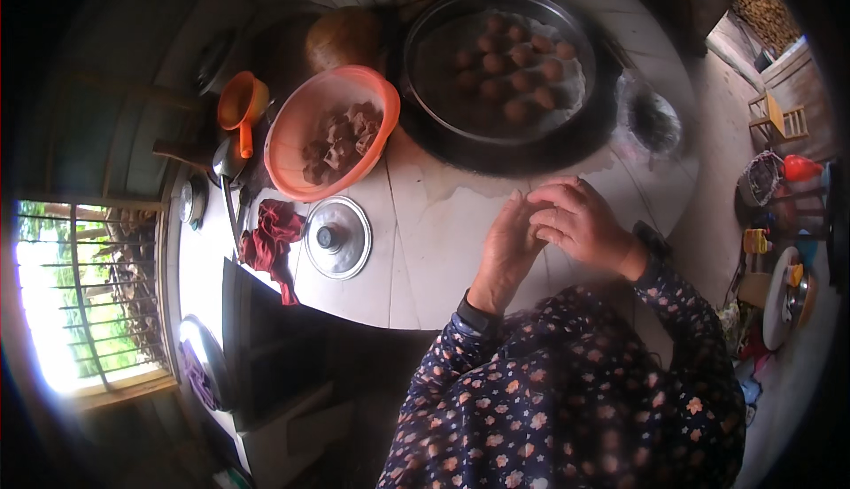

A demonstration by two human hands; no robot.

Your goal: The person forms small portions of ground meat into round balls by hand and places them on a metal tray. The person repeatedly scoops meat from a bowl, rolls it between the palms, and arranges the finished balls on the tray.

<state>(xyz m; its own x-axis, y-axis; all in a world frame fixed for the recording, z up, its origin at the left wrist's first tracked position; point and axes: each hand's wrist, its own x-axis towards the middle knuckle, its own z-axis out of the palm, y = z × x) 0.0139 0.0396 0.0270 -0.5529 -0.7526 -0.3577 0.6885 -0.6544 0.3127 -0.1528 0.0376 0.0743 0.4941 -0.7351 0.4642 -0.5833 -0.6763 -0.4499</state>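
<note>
My left hand (508, 250) and my right hand (574, 220) meet over the tiled counter, just below a big round steamer pan. The fingers of my right hand curve over those of my left; whether something small lies between them is hidden. In the steamer pan (425, 100), several round brown dough balls (521, 56) rest on a pale cloth or paper liner, blurred by steam. Left of it, an orange plastic basin (292, 150) holds several rough brown dough lumps (342, 140).
A metal pot lid (348, 250) and a crumpled dark red cloth (269, 240) lie on the left of the counter (425, 270). Beyond are a metal ladle (229, 163) and an orange dipper (239, 100). A clear plastic bag (654, 120) sits right of the pan.
</note>
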